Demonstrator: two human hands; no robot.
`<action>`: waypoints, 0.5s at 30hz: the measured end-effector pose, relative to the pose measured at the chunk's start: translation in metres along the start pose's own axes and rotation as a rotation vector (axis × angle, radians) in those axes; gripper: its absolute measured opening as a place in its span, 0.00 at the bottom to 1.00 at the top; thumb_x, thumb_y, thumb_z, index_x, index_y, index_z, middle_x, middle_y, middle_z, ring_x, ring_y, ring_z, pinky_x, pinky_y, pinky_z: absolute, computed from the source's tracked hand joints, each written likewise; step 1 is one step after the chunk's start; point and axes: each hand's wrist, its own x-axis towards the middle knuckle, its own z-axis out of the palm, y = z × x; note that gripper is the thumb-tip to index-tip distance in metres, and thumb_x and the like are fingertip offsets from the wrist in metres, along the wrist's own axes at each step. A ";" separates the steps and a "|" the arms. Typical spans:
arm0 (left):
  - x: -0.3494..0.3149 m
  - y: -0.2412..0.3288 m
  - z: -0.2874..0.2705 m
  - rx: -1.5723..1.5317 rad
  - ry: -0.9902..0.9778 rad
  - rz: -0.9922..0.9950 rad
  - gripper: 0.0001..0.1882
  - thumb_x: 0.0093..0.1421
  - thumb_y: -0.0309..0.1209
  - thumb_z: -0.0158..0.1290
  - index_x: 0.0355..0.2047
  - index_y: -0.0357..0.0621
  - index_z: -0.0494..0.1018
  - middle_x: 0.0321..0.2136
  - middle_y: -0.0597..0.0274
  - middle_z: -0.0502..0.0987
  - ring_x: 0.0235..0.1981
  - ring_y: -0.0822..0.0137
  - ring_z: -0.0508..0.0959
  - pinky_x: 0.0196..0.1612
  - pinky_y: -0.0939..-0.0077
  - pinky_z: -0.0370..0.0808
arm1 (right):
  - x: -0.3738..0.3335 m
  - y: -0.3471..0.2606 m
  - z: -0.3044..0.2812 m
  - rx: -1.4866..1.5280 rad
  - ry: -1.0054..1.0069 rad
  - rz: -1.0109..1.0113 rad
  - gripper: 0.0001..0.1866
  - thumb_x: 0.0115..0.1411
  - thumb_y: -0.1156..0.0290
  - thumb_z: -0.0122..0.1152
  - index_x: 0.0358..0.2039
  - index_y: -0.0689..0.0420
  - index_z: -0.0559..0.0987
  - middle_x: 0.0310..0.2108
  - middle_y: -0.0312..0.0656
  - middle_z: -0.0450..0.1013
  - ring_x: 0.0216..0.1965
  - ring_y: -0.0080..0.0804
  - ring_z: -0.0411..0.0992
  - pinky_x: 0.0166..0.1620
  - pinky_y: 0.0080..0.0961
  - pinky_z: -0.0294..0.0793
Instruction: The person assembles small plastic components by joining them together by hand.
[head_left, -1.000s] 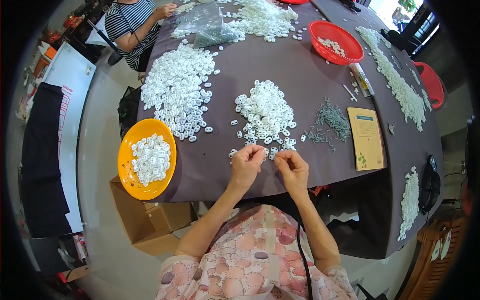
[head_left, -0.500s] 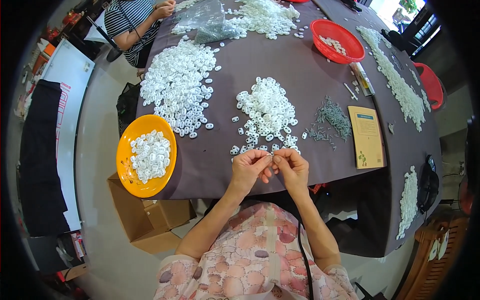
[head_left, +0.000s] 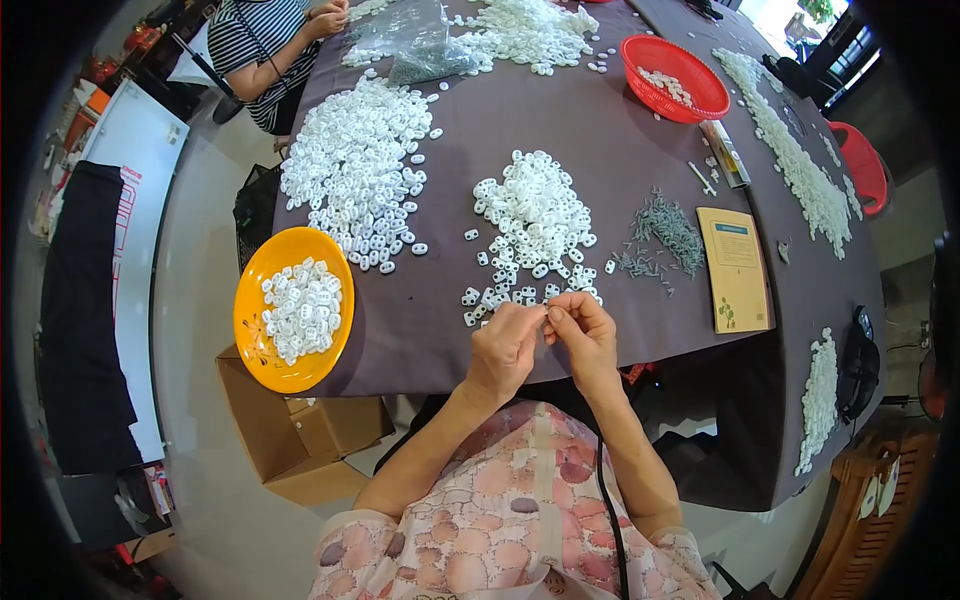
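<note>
Fingertips of my left hand (head_left: 505, 348) and my right hand (head_left: 583, 338) meet in a pinch above the table's near edge. What they pinch is too small and too covered by the fingers to make out. Just beyond them lies a heap of small white oval plastic pieces with two holes (head_left: 535, 215), its loose near pieces close to my fingertips. To the right of that heap is a pile of small grey screws or plugs (head_left: 668, 237). On the left, an orange plate (head_left: 252, 350) holds more white pieces.
A larger heap of white pieces (head_left: 355, 160) lies at left, below a clear bag of grey bits (head_left: 425, 60). A red basket (head_left: 710, 95) and a tan booklet (head_left: 735, 270) are at right. Across the table sits a person in a striped shirt (head_left: 255, 50). An open cardboard box (head_left: 290, 440) stands below.
My left hand has turned so its back shows more and its fingers are curled in tighter. The right hand stays nearly in place, fingertips still against the left's.
</note>
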 end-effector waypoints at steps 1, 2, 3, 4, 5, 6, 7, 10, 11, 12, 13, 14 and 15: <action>0.001 -0.001 0.001 0.092 0.040 0.135 0.09 0.55 0.17 0.51 0.37 0.37 0.74 0.27 0.60 0.75 0.22 0.75 0.76 0.22 0.84 0.74 | 0.001 0.000 -0.001 0.023 -0.006 0.041 0.04 0.59 0.76 0.55 0.35 0.61 0.74 0.27 0.33 0.72 0.26 0.16 0.68 0.30 0.14 0.69; 0.000 -0.001 0.003 0.091 0.039 0.135 0.09 0.55 0.17 0.51 0.37 0.37 0.74 0.27 0.60 0.75 0.22 0.75 0.76 0.22 0.84 0.74 | 0.000 0.000 -0.002 0.023 -0.006 0.042 0.04 0.59 0.76 0.55 0.35 0.61 0.74 0.27 0.33 0.72 0.26 0.16 0.68 0.30 0.14 0.69; -0.001 -0.001 0.005 -0.017 0.037 0.065 0.09 0.55 0.17 0.52 0.37 0.38 0.74 0.28 0.61 0.75 0.23 0.75 0.76 0.23 0.84 0.74 | 0.000 -0.001 -0.003 0.031 -0.004 0.044 0.04 0.59 0.76 0.55 0.35 0.61 0.74 0.27 0.33 0.72 0.26 0.16 0.69 0.30 0.14 0.69; -0.002 -0.001 0.006 -0.124 0.035 -0.005 0.08 0.55 0.18 0.52 0.36 0.38 0.74 0.28 0.63 0.75 0.24 0.75 0.76 0.24 0.84 0.74 | 0.000 -0.002 -0.003 0.039 -0.004 0.046 0.04 0.59 0.77 0.55 0.35 0.62 0.74 0.27 0.33 0.72 0.26 0.16 0.69 0.30 0.13 0.69; -0.003 -0.001 0.006 -0.123 0.035 -0.005 0.08 0.55 0.18 0.52 0.36 0.38 0.74 0.28 0.63 0.75 0.24 0.75 0.76 0.24 0.84 0.74 | -0.001 -0.002 -0.004 0.039 -0.005 0.046 0.04 0.59 0.77 0.55 0.35 0.62 0.74 0.27 0.33 0.72 0.26 0.16 0.69 0.30 0.13 0.69; -0.004 -0.001 0.006 -0.273 0.036 -0.141 0.07 0.56 0.18 0.53 0.36 0.38 0.74 0.29 0.64 0.75 0.24 0.75 0.76 0.24 0.85 0.74 | -0.001 -0.002 -0.005 0.012 -0.023 0.033 0.05 0.59 0.77 0.55 0.35 0.62 0.74 0.27 0.34 0.72 0.27 0.16 0.69 0.30 0.13 0.69; -0.004 -0.001 0.006 -0.424 0.036 -0.276 0.07 0.56 0.19 0.53 0.36 0.38 0.75 0.30 0.65 0.75 0.23 0.76 0.75 0.23 0.85 0.74 | -0.001 -0.002 -0.005 -0.015 -0.040 0.017 0.05 0.59 0.77 0.55 0.36 0.62 0.74 0.27 0.34 0.73 0.27 0.16 0.69 0.30 0.13 0.69; 0.000 0.005 0.005 -0.717 0.084 -0.591 0.05 0.57 0.21 0.53 0.34 0.36 0.75 0.29 0.64 0.76 0.22 0.77 0.74 0.22 0.86 0.72 | -0.004 -0.002 -0.002 -0.039 -0.034 -0.023 0.05 0.59 0.77 0.54 0.36 0.63 0.74 0.28 0.35 0.73 0.27 0.17 0.70 0.31 0.14 0.70; 0.000 0.006 0.004 -0.716 0.084 -0.591 0.05 0.57 0.21 0.53 0.34 0.36 0.75 0.29 0.64 0.76 0.22 0.77 0.74 0.22 0.86 0.72 | -0.004 -0.001 -0.002 -0.038 -0.034 -0.023 0.05 0.59 0.77 0.54 0.36 0.63 0.74 0.28 0.35 0.73 0.27 0.17 0.70 0.31 0.14 0.70; 0.000 0.006 0.002 -0.755 0.026 -0.655 0.05 0.58 0.22 0.52 0.34 0.35 0.74 0.27 0.64 0.76 0.21 0.77 0.74 0.21 0.87 0.72 | -0.004 -0.001 -0.003 -0.047 -0.039 -0.040 0.05 0.59 0.77 0.54 0.36 0.63 0.74 0.28 0.35 0.73 0.27 0.17 0.70 0.31 0.14 0.70; 0.000 0.006 0.000 -0.794 -0.035 -0.719 0.05 0.58 0.23 0.52 0.34 0.35 0.74 0.26 0.63 0.76 0.21 0.78 0.74 0.20 0.87 0.71 | -0.004 0.000 -0.003 -0.056 -0.041 -0.057 0.05 0.59 0.78 0.54 0.36 0.63 0.74 0.28 0.36 0.73 0.27 0.17 0.70 0.31 0.14 0.70; 0.000 0.006 0.000 -0.793 -0.036 -0.720 0.05 0.58 0.23 0.52 0.34 0.35 0.74 0.26 0.63 0.76 0.21 0.78 0.74 0.20 0.87 0.71 | -0.004 -0.001 -0.003 -0.056 -0.040 -0.057 0.05 0.59 0.78 0.54 0.36 0.63 0.74 0.28 0.36 0.73 0.27 0.17 0.70 0.31 0.14 0.70; 0.000 0.006 -0.001 -0.789 -0.028 -0.679 0.05 0.59 0.23 0.51 0.34 0.35 0.74 0.24 0.63 0.76 0.21 0.78 0.74 0.20 0.87 0.71 | -0.005 -0.002 -0.002 -0.041 -0.034 -0.051 0.05 0.60 0.78 0.54 0.36 0.63 0.74 0.27 0.36 0.73 0.27 0.17 0.70 0.31 0.14 0.70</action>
